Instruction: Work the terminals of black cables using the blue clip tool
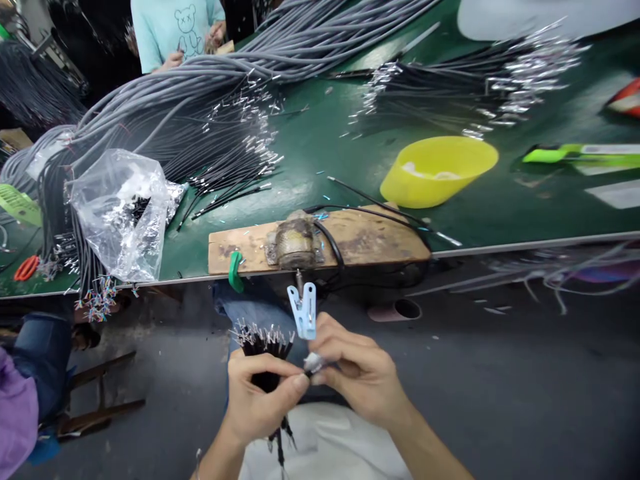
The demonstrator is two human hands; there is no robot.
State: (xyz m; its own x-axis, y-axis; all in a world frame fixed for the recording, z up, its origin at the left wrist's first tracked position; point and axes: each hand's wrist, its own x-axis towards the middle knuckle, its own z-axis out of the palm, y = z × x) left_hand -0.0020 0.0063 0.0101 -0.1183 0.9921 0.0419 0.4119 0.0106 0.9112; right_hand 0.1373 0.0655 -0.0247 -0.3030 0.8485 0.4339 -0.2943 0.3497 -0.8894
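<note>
My left hand [263,403] is closed around a bundle of black cables [264,343] with bare, silvery wire ends pointing up. Its thumb and forefinger also pinch a dark cable end beside the bundle. My right hand [363,377] is closed in a pinch on a small whitish piece [313,362] at that cable end; its exact kind is unclear. Just above my fingers hangs a light blue clothespin [303,310], fixed to the shaft of a small motor [295,243]. The motor is mounted on a wooden board [375,233] at the table's edge.
Grey cables [240,63] run across the green table [310,153]. A clear plastic bag [120,213], yellow cup [440,172], green clamp [235,272] and more black cables [450,87] lie around. A co-worker [177,30] is across the table; another person's purple sleeve [17,407] shows at left.
</note>
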